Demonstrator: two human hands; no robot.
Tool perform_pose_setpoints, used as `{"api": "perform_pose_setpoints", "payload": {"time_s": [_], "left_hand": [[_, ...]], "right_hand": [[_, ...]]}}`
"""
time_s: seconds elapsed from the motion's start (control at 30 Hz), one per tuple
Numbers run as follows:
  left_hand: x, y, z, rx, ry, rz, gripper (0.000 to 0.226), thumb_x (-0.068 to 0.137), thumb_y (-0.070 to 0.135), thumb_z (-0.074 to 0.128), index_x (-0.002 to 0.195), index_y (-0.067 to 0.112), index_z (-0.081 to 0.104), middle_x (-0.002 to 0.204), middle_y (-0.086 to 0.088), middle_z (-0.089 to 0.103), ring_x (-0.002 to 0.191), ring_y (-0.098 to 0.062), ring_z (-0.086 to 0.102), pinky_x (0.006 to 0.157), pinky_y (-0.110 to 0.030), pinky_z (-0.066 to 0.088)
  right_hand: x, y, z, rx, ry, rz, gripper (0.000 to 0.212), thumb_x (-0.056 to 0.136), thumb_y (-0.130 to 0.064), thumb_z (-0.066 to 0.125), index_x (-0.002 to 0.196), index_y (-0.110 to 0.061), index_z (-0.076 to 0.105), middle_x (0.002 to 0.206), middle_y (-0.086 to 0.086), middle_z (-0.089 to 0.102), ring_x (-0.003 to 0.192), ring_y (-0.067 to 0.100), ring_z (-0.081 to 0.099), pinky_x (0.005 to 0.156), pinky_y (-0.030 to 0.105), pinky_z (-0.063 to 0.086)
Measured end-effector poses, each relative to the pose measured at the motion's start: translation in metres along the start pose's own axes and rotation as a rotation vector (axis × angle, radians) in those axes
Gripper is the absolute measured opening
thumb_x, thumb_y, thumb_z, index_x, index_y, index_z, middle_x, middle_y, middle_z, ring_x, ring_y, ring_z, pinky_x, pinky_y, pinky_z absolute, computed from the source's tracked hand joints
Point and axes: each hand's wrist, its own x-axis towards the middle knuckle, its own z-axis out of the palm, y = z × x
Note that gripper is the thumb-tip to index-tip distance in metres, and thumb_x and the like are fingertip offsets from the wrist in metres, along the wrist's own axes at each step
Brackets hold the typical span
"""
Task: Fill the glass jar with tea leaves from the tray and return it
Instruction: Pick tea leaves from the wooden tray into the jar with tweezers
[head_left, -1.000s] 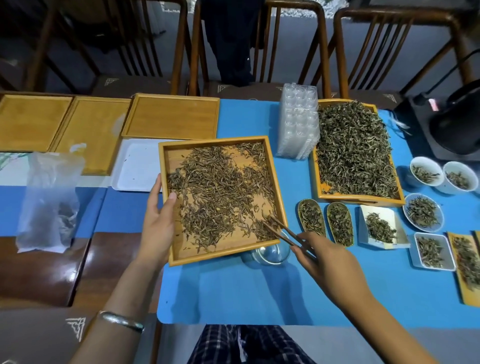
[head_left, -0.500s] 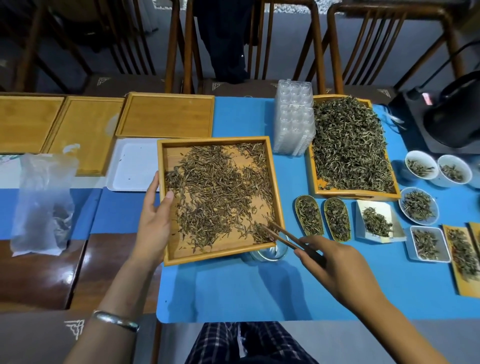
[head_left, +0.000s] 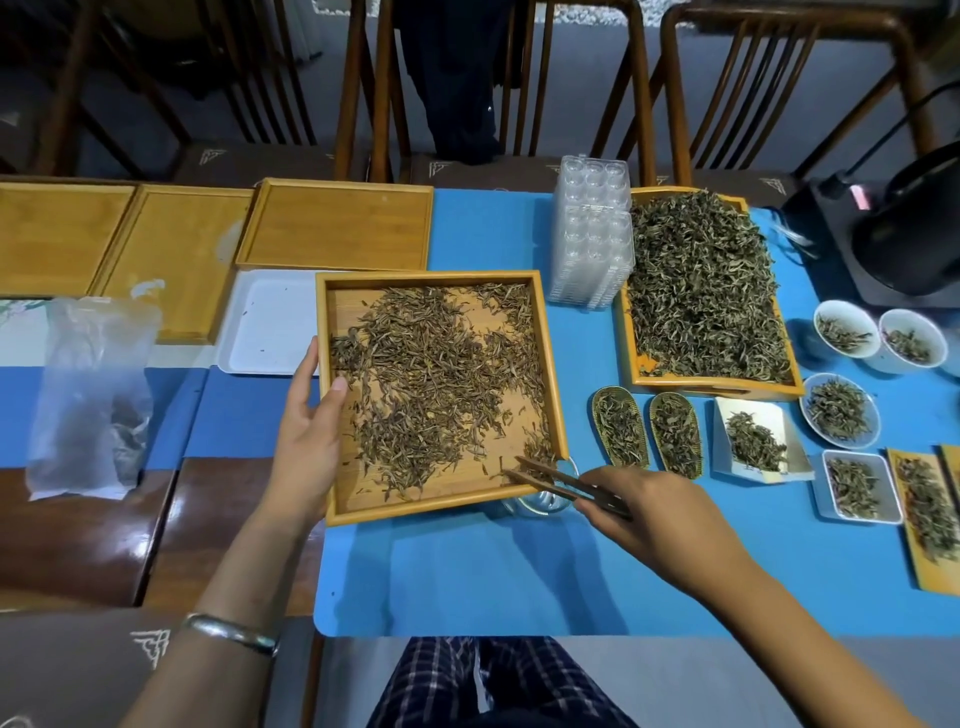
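Note:
A square wooden tray strewn with brown tea leaves is tilted, its near right corner lowered over a clear glass jar. Most of the jar is hidden under that corner. My left hand grips the tray's left rim, thumb on top. My right hand holds dark wooden tweezers, whose tips rest among the leaves at the tray's near right corner, just above the jar.
A second tray heaped with green leaves stands to the right, behind a stack of clear plastic moulds. Small dishes and scoops of tea line the right side. Empty wooden trays, a white tray and a plastic bag lie left.
The tweezers' tips have shifted slightly toward the tray's near right corner. My left hand keeps its hold on the tray's rim.

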Motion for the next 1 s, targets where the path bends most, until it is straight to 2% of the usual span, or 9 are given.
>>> {"api": "perform_pose_setpoints", "payload": {"time_s": [0.13, 0.37, 0.5, 0.57, 0.63, 0.73, 0.87, 1.0], "left_hand": [[0.002, -0.003, -0.003, -0.013, -0.012, 0.007, 0.049, 0.104, 0.035, 0.049, 0.147, 0.052, 0.035, 0.152, -0.002, 0.049, 0.137, -0.024, 0.049, 0.118, -0.051, 0.033], [0.002, -0.002, -0.003, -0.003, -0.016, 0.023, 0.05, 0.104, 0.033, 0.049, 0.149, 0.048, 0.034, 0.151, -0.001, 0.051, 0.136, -0.02, 0.051, 0.118, -0.049, 0.034], [0.001, 0.0, -0.002, 0.017, -0.007, 0.033, 0.051, 0.105, 0.032, 0.048, 0.152, 0.044, 0.033, 0.151, 0.0, 0.05, 0.136, -0.019, 0.05, 0.119, -0.047, 0.033], [0.001, 0.0, -0.002, 0.019, 0.008, 0.034, 0.05, 0.104, 0.033, 0.048, 0.151, 0.045, 0.034, 0.149, 0.001, 0.051, 0.134, -0.015, 0.052, 0.118, -0.045, 0.034], [0.001, 0.001, -0.002, 0.021, 0.019, 0.031, 0.049, 0.104, 0.035, 0.049, 0.149, 0.047, 0.034, 0.149, 0.001, 0.052, 0.134, -0.015, 0.052, 0.118, -0.046, 0.035], [0.001, 0.002, -0.003, -0.003, 0.021, 0.029, 0.049, 0.104, 0.034, 0.049, 0.15, 0.045, 0.035, 0.147, -0.003, 0.054, 0.133, -0.022, 0.054, 0.116, -0.051, 0.036], [0.0, 0.005, -0.001, -0.02, 0.033, 0.028, 0.048, 0.105, 0.03, 0.049, 0.15, 0.044, 0.037, 0.143, -0.002, 0.059, 0.129, -0.021, 0.058, 0.114, -0.051, 0.039], [-0.001, 0.007, -0.001, -0.003, 0.031, 0.022, 0.048, 0.105, 0.033, 0.05, 0.149, 0.046, 0.037, 0.144, -0.001, 0.057, 0.128, -0.021, 0.058, 0.114, -0.052, 0.039]], "right_hand": [[-0.005, 0.009, -0.005, 0.072, -0.023, 0.06, 0.021, 0.089, -0.046, 0.057, 0.102, -0.03, 0.066, 0.081, -0.005, 0.071, 0.069, 0.014, 0.064, 0.058, 0.036, 0.052], [-0.011, 0.017, -0.014, 0.176, -0.082, 0.139, 0.022, 0.087, -0.045, 0.061, 0.101, -0.03, 0.068, 0.083, -0.014, 0.069, 0.058, 0.01, 0.059, 0.058, 0.035, 0.052], [-0.011, 0.01, -0.019, 0.282, 0.038, 0.128, 0.014, 0.084, -0.043, 0.064, 0.095, -0.035, 0.069, 0.073, -0.02, 0.065, 0.05, 0.008, 0.056, 0.047, 0.026, 0.043], [-0.002, 0.0, -0.021, 0.296, 0.109, 0.112, 0.013, 0.085, -0.042, 0.063, 0.094, -0.034, 0.067, 0.074, -0.018, 0.066, 0.053, 0.007, 0.058, 0.047, 0.028, 0.044], [0.017, -0.009, -0.023, 0.261, 0.19, 0.109, 0.015, 0.087, -0.037, 0.062, 0.096, -0.027, 0.067, 0.075, -0.014, 0.067, 0.059, 0.009, 0.061, 0.05, 0.031, 0.046], [0.054, -0.015, -0.027, 0.23, 0.3, 0.134, 0.016, 0.088, -0.025, 0.059, 0.1, -0.016, 0.065, 0.073, -0.005, 0.066, 0.061, 0.017, 0.061, 0.05, 0.026, 0.039], [0.091, -0.021, -0.032, 0.172, 0.383, 0.127, 0.024, 0.091, -0.021, 0.057, 0.109, -0.006, 0.064, 0.089, 0.012, 0.072, 0.075, 0.032, 0.066, 0.064, 0.037, 0.051], [0.111, -0.027, -0.03, 0.141, 0.431, 0.145, 0.025, 0.093, -0.022, 0.055, 0.108, -0.004, 0.063, 0.093, 0.016, 0.071, 0.085, 0.037, 0.065, 0.069, 0.041, 0.051]]}}
